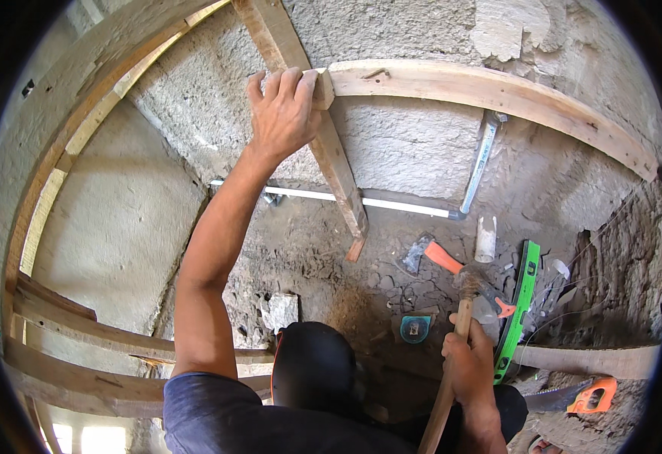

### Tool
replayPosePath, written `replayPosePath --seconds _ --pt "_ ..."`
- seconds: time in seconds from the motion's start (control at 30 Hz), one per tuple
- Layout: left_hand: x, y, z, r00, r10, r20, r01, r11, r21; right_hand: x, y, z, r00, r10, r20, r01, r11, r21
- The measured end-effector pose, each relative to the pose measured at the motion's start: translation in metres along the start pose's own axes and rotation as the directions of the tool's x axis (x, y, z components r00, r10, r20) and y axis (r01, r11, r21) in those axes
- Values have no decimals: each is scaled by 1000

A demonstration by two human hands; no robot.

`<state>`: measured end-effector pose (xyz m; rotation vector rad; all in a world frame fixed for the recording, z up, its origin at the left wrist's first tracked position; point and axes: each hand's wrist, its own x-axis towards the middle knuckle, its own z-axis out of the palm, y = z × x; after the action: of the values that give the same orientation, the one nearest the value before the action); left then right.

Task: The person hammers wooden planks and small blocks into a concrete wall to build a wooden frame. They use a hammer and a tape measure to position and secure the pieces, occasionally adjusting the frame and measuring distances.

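My left hand [283,113] is raised at the upper middle, fingers curled over the near end of a pale wooden beam [482,89], where it crosses a slanting wooden post [336,163]. A bent nail [377,73] lies against the beam's face. Low on the right, my right hand [471,359] is closed around the wooden handle of a hammer [463,318]. Its brownish head points away from me and blends into the tools behind it. Past the hammer head lies a hatchet [443,257] with an orange handle.
A green spirit level [524,303] leans right of the hammer. A teal tape measure [415,328] rests on the dirt, and a handsaw [592,395] lies lower right. White pipe [308,193] runs along the rough wall's base to an upright pipe [478,163]. Timber framing [81,386] stands left.
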<state>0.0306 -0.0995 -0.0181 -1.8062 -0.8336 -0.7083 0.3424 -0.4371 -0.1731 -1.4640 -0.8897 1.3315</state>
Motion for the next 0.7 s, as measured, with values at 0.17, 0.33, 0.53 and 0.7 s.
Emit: replayPosePath --seconds 0.17,0.33,0.53,0.7 --pt "1 -3 1 998 27 60 -27 1000 -7 -5 -2 0 1000 -19 9 19 1000 14" --pt "-1 -15 10 993 65 95 -59 996 -63 -4 0 -3 999 18 -27 -17 1000 9" --pt "-27 -20 32 990 65 -122 -67 998 -11 -5 3 -5 999 30 -37 -30 1000 1" --pt "-44 -2 54 969 -79 -233 77 997 -20 -8 10 -3 999 1 -45 -4 997 -71"
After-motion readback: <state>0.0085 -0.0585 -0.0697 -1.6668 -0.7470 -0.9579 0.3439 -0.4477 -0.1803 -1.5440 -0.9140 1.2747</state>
